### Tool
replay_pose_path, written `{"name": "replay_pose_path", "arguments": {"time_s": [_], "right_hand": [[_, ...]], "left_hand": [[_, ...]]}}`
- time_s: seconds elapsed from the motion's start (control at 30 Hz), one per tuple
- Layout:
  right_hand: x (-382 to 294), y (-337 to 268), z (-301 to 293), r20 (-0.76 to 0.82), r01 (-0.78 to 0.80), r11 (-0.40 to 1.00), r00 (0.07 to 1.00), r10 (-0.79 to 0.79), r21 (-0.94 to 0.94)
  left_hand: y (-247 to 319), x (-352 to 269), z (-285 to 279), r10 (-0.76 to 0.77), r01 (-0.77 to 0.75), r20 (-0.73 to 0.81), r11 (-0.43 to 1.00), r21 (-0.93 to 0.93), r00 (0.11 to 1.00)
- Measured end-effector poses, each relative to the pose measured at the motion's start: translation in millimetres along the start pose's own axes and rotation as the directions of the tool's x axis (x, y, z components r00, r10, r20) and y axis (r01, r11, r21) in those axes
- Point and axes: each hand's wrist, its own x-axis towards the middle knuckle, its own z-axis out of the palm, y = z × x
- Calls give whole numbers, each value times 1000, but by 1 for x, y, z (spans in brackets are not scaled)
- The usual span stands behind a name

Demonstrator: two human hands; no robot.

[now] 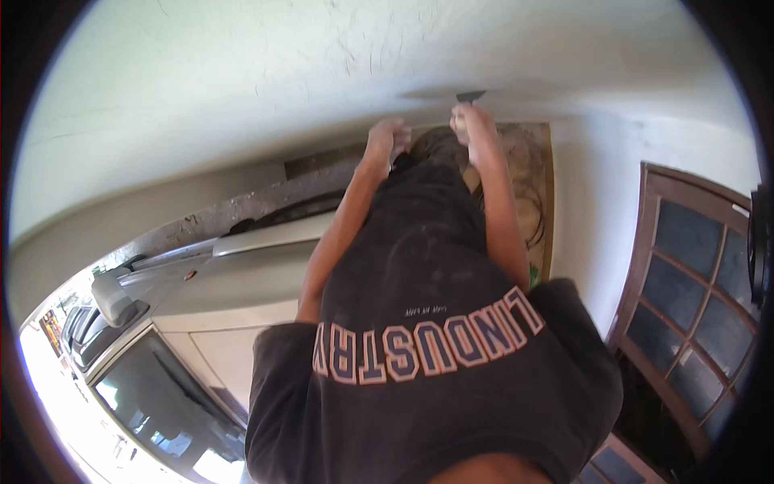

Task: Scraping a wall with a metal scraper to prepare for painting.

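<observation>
My right hand grips the handle of a putty knife, its dark flat blade up against the pale wall. A soft shadow spreads on the wall beside the blade. To its left, my left hand is raised near the lower part of the wall, fingers loosely bent and a little blurred. Nothing shows in that hand, and I cannot tell whether its fingertips touch the wall. Thin dark scratches or cracks mark the wall's upper area.
A light-coloured vehicle with a windshield and side mirror stands close at left. On the right is a brown-framed door with glass panes. Below my right arm lies a stained brown floor area with a cable-like loop.
</observation>
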Motion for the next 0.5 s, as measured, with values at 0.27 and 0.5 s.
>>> {"name": "replay_pose_path", "arguments": {"time_s": [0.27, 0.5], "right_hand": [[-8, -8, 13, -21, 61, 997, 998, -62, -50], [52, 6, -32, 325, -172, 970, 939, 108, 174]], "left_hand": [[13, -3, 11, 3, -4, 17, 998, 63, 1000], [11, -3, 10, -11, 10, 23, 997, 77, 1000]]}}
